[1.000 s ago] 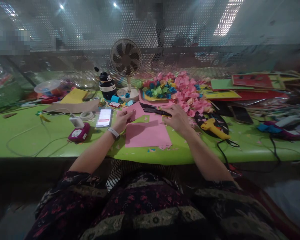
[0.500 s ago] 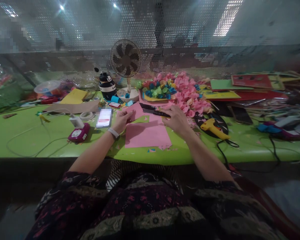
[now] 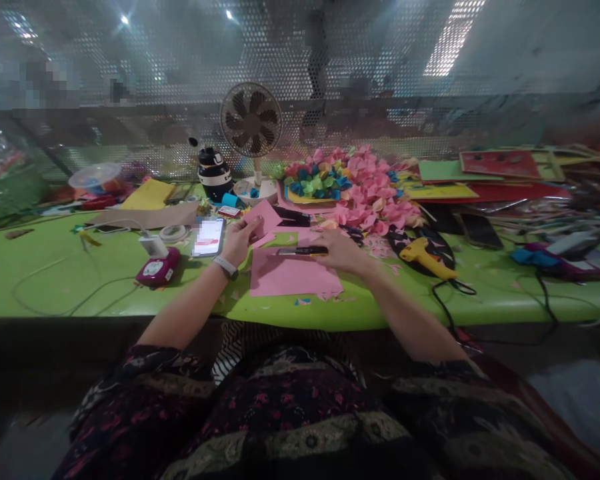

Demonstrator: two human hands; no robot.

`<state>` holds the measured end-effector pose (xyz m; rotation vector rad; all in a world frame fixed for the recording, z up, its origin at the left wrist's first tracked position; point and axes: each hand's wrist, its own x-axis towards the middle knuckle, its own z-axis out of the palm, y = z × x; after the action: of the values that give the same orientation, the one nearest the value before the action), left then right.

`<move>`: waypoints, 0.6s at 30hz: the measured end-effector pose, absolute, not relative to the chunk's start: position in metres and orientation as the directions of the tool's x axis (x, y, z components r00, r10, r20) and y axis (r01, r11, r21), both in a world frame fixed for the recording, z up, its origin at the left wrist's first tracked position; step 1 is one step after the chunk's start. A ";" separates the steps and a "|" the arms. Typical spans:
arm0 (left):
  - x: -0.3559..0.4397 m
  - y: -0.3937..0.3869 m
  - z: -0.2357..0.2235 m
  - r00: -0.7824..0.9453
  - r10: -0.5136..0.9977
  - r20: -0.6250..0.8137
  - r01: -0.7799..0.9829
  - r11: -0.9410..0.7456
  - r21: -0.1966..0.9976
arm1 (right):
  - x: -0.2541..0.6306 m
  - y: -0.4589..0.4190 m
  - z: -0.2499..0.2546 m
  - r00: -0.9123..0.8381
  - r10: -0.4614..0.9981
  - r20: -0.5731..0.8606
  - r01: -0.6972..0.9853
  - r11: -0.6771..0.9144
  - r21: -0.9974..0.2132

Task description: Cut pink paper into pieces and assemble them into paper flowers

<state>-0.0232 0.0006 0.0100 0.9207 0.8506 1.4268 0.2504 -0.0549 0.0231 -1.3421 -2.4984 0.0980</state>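
Observation:
My left hand (image 3: 243,237) is closed on the edge of a pink paper piece (image 3: 266,215), tilted up off the table. In my right hand (image 3: 337,247) is a utility knife (image 3: 305,251), its blade end pointing left. The knife lies low over the far part of a pink paper sheet (image 3: 295,277); whether it touches the sheet I cannot tell. A flat black item (image 3: 293,217), its kind unclear, rests just behind, between the hands. Dark scissor-like handles (image 3: 353,233) show beyond my right hand.
A lit phone (image 3: 208,237) and a purple plug block (image 3: 157,267) lie on the left. Right of my hand is a yellow glue gun (image 3: 427,258) with a cord. Behind stand a fan (image 3: 251,123), a dark jug (image 3: 215,175) and a heap of pink paper petals (image 3: 370,187).
My right hand has brought the utility knife nearer to me and slightly left, over the pink sheet. My left hand, still on the paper piece, has shifted slightly left.

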 end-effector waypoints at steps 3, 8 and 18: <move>-0.022 -0.001 0.009 0.025 0.998 0.057 -0.401 -0.042 0.915 | 0.248 -0.055 0.022 -0.534 0.826 0.183 0.804 0.562 -0.193; -0.021 -0.002 0.009 0.055 0.997 0.052 -0.383 -0.027 0.923 | 0.246 -0.056 0.022 -0.566 0.805 0.178 0.769 0.593 -0.239; -0.019 -0.002 0.005 0.098 0.993 0.063 -0.358 -0.023 0.933 | 0.246 -0.056 0.024 -0.590 0.795 0.142 0.749 0.604 -0.271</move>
<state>-0.0192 -0.0019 0.0045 1.0171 0.8408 1.3119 0.2455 -0.0558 0.0237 -1.2688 -2.5845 0.2667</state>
